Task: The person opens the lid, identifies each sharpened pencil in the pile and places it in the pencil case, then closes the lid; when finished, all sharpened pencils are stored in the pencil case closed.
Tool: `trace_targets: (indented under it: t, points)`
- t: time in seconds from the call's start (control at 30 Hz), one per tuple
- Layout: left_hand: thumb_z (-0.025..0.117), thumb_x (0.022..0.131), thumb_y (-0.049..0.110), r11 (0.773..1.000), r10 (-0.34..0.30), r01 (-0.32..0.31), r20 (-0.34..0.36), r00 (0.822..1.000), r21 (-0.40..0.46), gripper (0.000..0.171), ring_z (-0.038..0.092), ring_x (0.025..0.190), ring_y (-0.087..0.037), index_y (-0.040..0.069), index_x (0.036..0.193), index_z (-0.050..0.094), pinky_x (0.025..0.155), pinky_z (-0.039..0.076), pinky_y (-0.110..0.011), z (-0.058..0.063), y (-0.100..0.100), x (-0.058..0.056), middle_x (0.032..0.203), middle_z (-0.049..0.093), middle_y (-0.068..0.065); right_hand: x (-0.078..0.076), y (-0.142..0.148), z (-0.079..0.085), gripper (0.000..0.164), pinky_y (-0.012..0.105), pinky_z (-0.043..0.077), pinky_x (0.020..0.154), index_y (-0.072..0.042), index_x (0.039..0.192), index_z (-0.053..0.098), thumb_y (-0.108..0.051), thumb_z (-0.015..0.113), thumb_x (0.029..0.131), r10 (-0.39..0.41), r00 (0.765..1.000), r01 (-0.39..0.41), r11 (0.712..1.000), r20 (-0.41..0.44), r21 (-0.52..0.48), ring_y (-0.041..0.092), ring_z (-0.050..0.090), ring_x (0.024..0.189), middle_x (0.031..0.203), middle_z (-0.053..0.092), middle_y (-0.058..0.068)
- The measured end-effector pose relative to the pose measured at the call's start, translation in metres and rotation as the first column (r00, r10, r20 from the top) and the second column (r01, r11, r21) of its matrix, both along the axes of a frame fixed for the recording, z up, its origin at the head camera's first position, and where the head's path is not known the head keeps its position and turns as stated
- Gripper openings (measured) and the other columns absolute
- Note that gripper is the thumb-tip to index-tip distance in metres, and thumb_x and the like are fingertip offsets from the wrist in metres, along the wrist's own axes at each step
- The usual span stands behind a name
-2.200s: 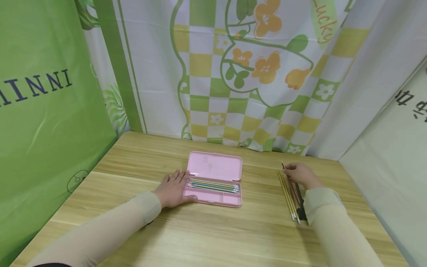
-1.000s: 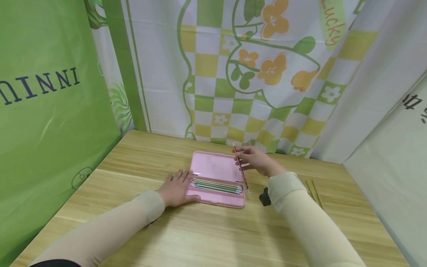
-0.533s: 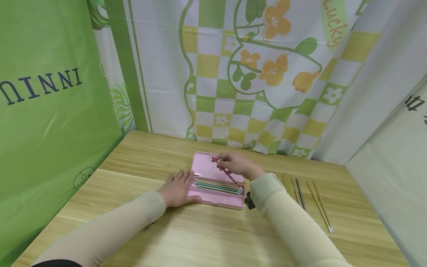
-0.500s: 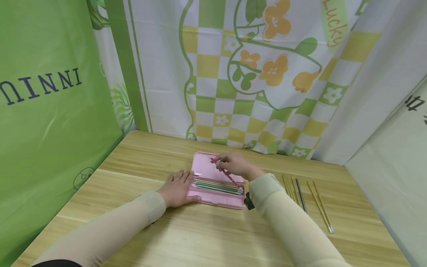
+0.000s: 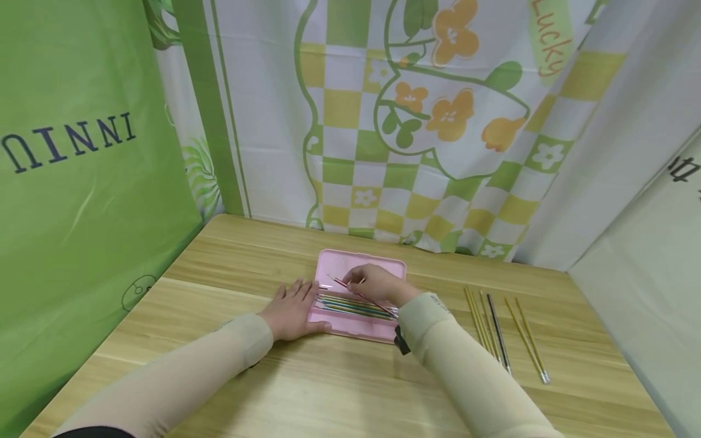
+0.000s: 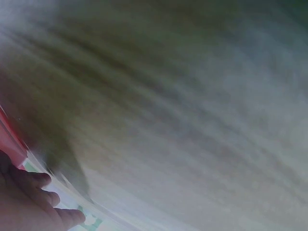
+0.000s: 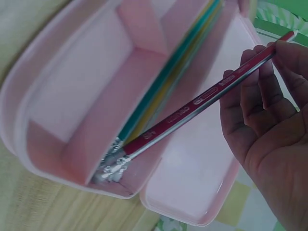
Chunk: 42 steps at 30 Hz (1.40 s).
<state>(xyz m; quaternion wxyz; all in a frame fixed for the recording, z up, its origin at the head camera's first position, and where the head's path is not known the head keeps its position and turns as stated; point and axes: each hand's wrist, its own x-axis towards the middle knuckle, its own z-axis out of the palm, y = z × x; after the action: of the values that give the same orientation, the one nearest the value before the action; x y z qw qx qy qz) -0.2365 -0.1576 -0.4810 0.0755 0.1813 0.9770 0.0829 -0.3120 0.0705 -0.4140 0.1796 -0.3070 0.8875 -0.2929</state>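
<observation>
A pink pencil case (image 5: pixel 350 329) lies open on the table, lid folded back. Several pencils (image 7: pixel 178 65), teal and yellow among them, fill its long back compartment. My right hand (image 5: pixel 378 284) pinches a red pencil (image 7: pixel 202 97) between thumb and fingers, near its sharpened end. That pencil slants over the back compartment, its eraser end down among the other erasers in the right wrist view. My left hand (image 5: pixel 290 310) rests with spread fingers against the case's left end; only some of its fingers (image 6: pixel 41 202) show in the left wrist view.
To the right on the wooden table (image 5: pixel 328 389) lie several yellow pencils (image 5: pixel 479 319), a dark pencil (image 5: pixel 498 331) and two more yellow pencils (image 5: pixel 528 340) a little apart. A patterned curtain (image 5: pixel 372 152) hangs along the back edge, and a green sheet (image 5: pixel 82 213) on the left.
My right hand has carried the red pencil from the loose pencils on the right leftward to the case, then lowered and tilted it flatter over the back compartment. The left hand keeps its place.
</observation>
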Motion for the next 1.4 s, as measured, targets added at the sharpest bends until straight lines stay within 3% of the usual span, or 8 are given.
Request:
trace_targets:
  t: [0.17, 0.33, 0.57, 0.83, 0.97, 1.1, 1.3, 1.4]
  points:
    - [0.050, 0.097, 0.073, 1.000, 0.000, 0.000, 0.000, 1.000, -0.002, 0.104, 0.015, 0.155, -0.043, -0.002, 0.163, 0.020, 0.121, 0.013, -0.064, 0.002, 0.001, 0.002, 0.166, 0.024, -0.024, 0.003, 0.002, -0.004, 0.018, 0.035, 0.052, 0.090, -0.006, 0.110, 0.075, -0.006, 0.064, 0.096, 0.004, 1.000, -0.004, 0.999, -0.019, 0.034, 0.013, 0.062, 0.091, 0.096, 0.070, 0.001]
    - [0.050, 0.096, 0.073, 1.000, 0.005, -0.005, 0.011, 1.000, 0.001, 0.105, 0.015, 0.155, -0.042, -0.002, 0.163, 0.020, 0.121, 0.014, -0.063, 0.004, 0.001, 0.002, 0.166, 0.024, -0.024, 0.004, 0.006, -0.007, 0.008, 0.032, 0.052, 0.084, -0.007, 0.100, 0.075, -0.010, 0.068, 0.097, 0.011, 1.000, -0.010, 0.999, -0.016, 0.035, 0.010, 0.060, 0.084, 0.091, 0.071, -0.002]
    - [0.050, 0.096, 0.074, 1.000, 0.008, -0.008, 0.021, 1.000, 0.020, 0.106, 0.012, 0.155, -0.043, -0.001, 0.164, 0.017, 0.122, 0.010, -0.063, -0.001, -0.001, 0.000, 0.167, 0.021, -0.024, 0.005, 0.021, -0.009, 0.009, 0.037, 0.053, 0.090, -0.005, 0.099, 0.074, -0.009, 0.068, 0.094, -0.030, 0.998, 0.030, 0.999, -0.050, 0.013, 0.013, 0.064, 0.090, 0.095, 0.074, 0.001]
    - [0.046, 0.096, 0.076, 1.000, -0.002, 0.002, 0.024, 1.000, -0.003, 0.106, 0.011, 0.155, -0.042, -0.001, 0.164, 0.016, 0.122, 0.011, -0.064, -0.002, -0.001, 0.000, 0.168, 0.020, -0.023, 0.005, 0.064, -0.006, 0.017, 0.032, 0.055, 0.077, 0.008, 0.105, 0.068, -0.006, 0.060, 0.102, -0.097, 0.992, 0.105, 0.990, 0.076, -0.097, 0.015, 0.062, 0.083, 0.093, 0.069, 0.010]
    - [0.047, 0.097, 0.074, 1.000, -0.006, 0.006, 0.020, 1.000, 0.003, 0.105, 0.013, 0.155, -0.043, -0.001, 0.164, 0.018, 0.121, 0.013, -0.064, -0.001, 0.000, 0.001, 0.168, 0.021, -0.023, 0.004, 0.093, -0.006, 0.021, 0.034, 0.055, 0.079, 0.012, 0.109, 0.064, -0.007, 0.057, 0.103, -0.158, 0.978, 0.175, 0.977, 0.137, -0.121, 0.020, 0.063, 0.090, 0.097, 0.068, 0.016]
    - [0.048, 0.096, 0.075, 1.000, -0.001, 0.001, 0.024, 1.000, 0.006, 0.106, 0.012, 0.155, -0.043, -0.001, 0.164, 0.017, 0.121, 0.012, -0.064, -0.002, 0.000, 0.002, 0.168, 0.020, -0.023, 0.006, 0.123, -0.003, 0.025, 0.040, 0.056, 0.086, 0.014, 0.117, 0.060, -0.008, 0.054, 0.105, -0.261, 0.944, 0.288, 0.950, 0.202, -0.119, 0.028, 0.064, 0.100, 0.105, 0.066, 0.022]
    - [0.044, 0.095, 0.079, 1.000, -0.004, 0.004, 0.022, 1.000, 0.018, 0.110, 0.012, 0.155, -0.044, -0.001, 0.164, 0.016, 0.121, 0.011, -0.065, -0.003, -0.001, 0.000, 0.167, 0.021, -0.025, 0.012, 0.169, 0.002, 0.035, 0.047, 0.056, 0.092, 0.017, 0.128, 0.054, -0.012, 0.049, 0.109, -0.369, 0.905, 0.396, 0.913, 0.210, -0.101, 0.041, 0.063, 0.112, 0.119, 0.062, 0.030]
    - [0.043, 0.094, 0.081, 1.000, -0.002, 0.002, 0.026, 1.000, 0.017, 0.111, 0.011, 0.155, -0.044, -0.001, 0.164, 0.015, 0.121, 0.011, -0.065, -0.003, 0.000, 0.000, 0.167, 0.020, -0.025, 0.014, 0.189, 0.003, 0.038, 0.044, 0.057, 0.090, 0.019, 0.130, 0.050, -0.013, 0.048, 0.110, -0.405, 0.892, 0.432, 0.894, 0.202, -0.115, 0.039, 0.063, 0.111, 0.122, 0.061, 0.032]
